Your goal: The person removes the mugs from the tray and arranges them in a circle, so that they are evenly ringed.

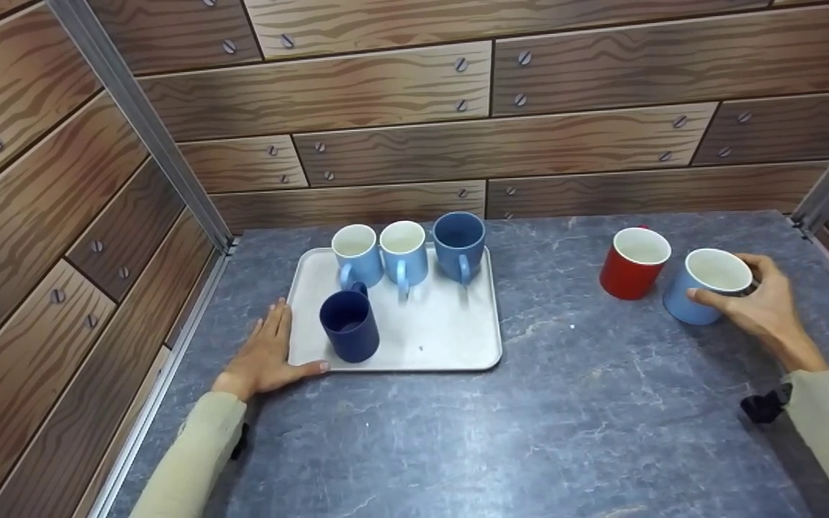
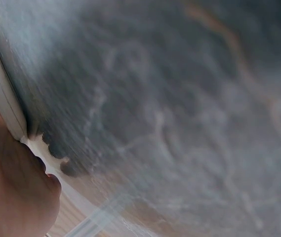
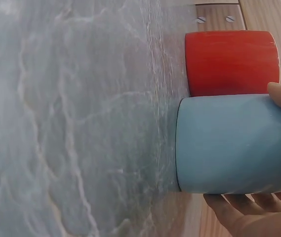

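My right hand (image 1: 763,306) grips a light blue mug (image 1: 695,298) with a white inside, thumb on the near side and fingers round the far right side. In the right wrist view the mug's base is right at the tabletop. A red mug (image 1: 629,270) stands just left of it. At the left, my left hand (image 1: 267,352) rests along the left edge and front corner of a white tray (image 1: 432,338), thumb on the front rim, fingers straight. On the tray stand a dark navy mug (image 1: 351,331), two light blue mugs (image 1: 358,260) and a darker blue mug (image 1: 460,248).
The grey marbled tabletop (image 1: 486,439) stretches between the tray and the two right-hand mugs. Behind it rises a wood-patterned wall (image 1: 386,158), with another panelled wall (image 1: 47,288) on the left. A metal frame post (image 1: 155,122) marks the back left corner.
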Tool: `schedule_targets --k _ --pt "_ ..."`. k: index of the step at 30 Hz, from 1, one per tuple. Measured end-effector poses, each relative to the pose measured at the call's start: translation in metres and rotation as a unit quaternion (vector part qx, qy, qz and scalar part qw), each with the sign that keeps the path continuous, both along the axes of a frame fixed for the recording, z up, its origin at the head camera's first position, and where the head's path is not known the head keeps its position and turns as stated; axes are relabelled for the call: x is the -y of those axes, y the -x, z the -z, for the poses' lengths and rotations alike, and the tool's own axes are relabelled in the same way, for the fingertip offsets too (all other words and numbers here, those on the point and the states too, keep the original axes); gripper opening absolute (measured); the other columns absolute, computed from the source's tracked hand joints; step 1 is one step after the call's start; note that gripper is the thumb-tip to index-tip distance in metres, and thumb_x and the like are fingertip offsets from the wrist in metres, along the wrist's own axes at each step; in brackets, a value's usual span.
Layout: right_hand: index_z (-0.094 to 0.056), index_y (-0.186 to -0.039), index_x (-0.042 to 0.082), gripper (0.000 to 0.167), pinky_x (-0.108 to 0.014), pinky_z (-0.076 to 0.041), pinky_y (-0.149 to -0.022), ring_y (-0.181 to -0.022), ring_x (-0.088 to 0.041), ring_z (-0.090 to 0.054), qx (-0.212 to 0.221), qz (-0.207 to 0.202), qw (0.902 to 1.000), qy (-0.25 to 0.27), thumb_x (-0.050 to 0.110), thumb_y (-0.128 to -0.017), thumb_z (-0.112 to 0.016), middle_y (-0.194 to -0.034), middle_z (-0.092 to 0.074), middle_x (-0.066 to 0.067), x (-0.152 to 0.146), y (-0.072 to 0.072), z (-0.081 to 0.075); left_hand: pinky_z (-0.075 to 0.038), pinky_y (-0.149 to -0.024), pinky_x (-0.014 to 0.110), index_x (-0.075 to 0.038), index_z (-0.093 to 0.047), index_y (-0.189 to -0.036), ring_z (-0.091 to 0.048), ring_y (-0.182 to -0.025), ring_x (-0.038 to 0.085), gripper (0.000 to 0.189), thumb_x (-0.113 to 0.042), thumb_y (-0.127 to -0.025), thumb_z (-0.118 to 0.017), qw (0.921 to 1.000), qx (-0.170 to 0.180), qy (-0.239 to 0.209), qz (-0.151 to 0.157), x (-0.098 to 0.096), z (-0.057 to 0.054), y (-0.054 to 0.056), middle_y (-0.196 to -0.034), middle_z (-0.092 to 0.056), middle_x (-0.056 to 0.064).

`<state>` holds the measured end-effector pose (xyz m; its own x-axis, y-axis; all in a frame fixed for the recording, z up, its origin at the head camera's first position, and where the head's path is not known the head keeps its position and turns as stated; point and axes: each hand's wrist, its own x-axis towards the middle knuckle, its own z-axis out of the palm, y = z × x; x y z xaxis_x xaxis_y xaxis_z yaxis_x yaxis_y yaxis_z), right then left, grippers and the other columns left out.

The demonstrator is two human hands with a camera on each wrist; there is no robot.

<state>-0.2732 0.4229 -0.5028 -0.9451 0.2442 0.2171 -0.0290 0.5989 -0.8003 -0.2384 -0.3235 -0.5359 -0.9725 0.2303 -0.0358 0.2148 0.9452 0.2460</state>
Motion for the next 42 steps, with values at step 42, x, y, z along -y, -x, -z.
schedule_targets --k 42 --pt "-0.034 -0.157 -0.009 0.103 -0.026 -0.035 -0.088 -0.125 -0.042 -0.048 0.037 -0.037 0.9968 -0.06 0.04 -0.086 -0.09 -0.149 -0.045 -0.036 0.015 0.001 -0.016 -0.016 -0.132 0.065 0.012 -0.011 -0.166 -0.011 -0.163 0.051 0.14 -0.085 -0.082 -0.068 0.9999 -0.002 -0.014 0.002 -0.001 0.001 0.001 -0.175 -0.009 0.033"
